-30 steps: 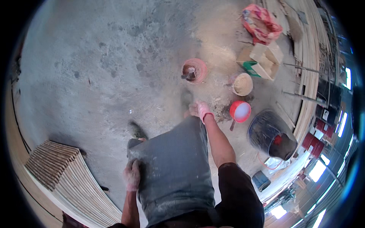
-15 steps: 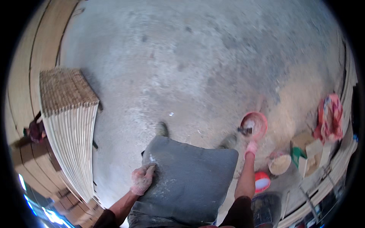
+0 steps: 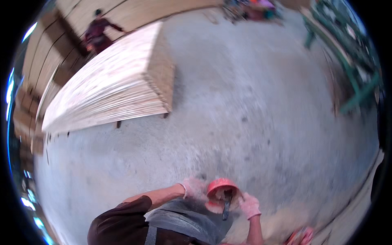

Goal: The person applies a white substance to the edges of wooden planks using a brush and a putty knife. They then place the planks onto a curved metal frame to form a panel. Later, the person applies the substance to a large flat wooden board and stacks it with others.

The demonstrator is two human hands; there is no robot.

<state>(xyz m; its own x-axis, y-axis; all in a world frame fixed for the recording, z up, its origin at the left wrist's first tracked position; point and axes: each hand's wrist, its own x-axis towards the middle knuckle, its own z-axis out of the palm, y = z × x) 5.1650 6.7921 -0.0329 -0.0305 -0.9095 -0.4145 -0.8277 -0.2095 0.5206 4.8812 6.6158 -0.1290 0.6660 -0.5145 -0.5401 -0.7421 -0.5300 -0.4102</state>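
Observation:
A round red plastic bowl [image 3: 219, 184] hangs tilted in front of my body, its inside smeared with pale paste. Lying in it is a tool with a dark handle [image 3: 226, 210], which sticks out over the near rim; its working end is not clear. My right hand [image 3: 250, 206], in a pinkish-white knit glove, grips the bowl's right rim with fingers closed. Beside the left rim is my left hand [image 3: 194, 190] in a matching glove, smeared by motion, so its fingers and any contact cannot be made out. Below both, a dusty grey apron [image 3: 179, 218] covers my front.
A tall stack of thin wooden sheets [image 3: 110, 81] stands on supports at left, with another person [image 3: 99, 32] behind it. A green metal frame bench [image 3: 347, 61] is at far right. Crumpled red packaging [image 3: 300, 236] lies at lower right on the concrete floor [image 3: 241, 106].
My view has swung left and up, bringing the whole stack and green bench in. The bowl has come from my right side to my front, and my left hand has left the apron for it.

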